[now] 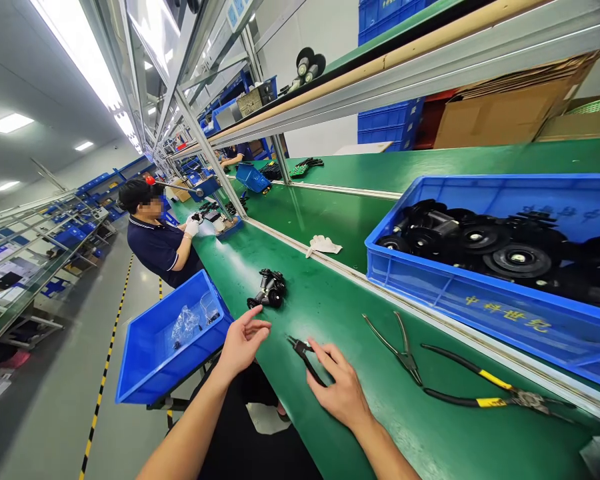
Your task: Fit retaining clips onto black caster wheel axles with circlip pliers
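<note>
My right hand (341, 387) is closed on a small pair of black-handled pliers (307, 360), their pointed tips aimed away from me over the green bench. My left hand (245, 341) hovers at the bench's near edge, fingers apart and holding nothing. Just beyond its fingertips, a small cluster of black wheeled parts with grey metal bodies (269, 291) lies on the bench. To the right of my right hand rest metal pliers (405, 357) with spread handles, and larger pliers with black and yellow grips (490, 387).
A blue crate (445, 273) full of black wheeled parts stands at the right. A white glove (325, 245) lies near the metal rail (280, 237). By the bench's left edge is a blue bin (150, 353) with plastic bags. A gloved co-worker (155, 233) works farther along.
</note>
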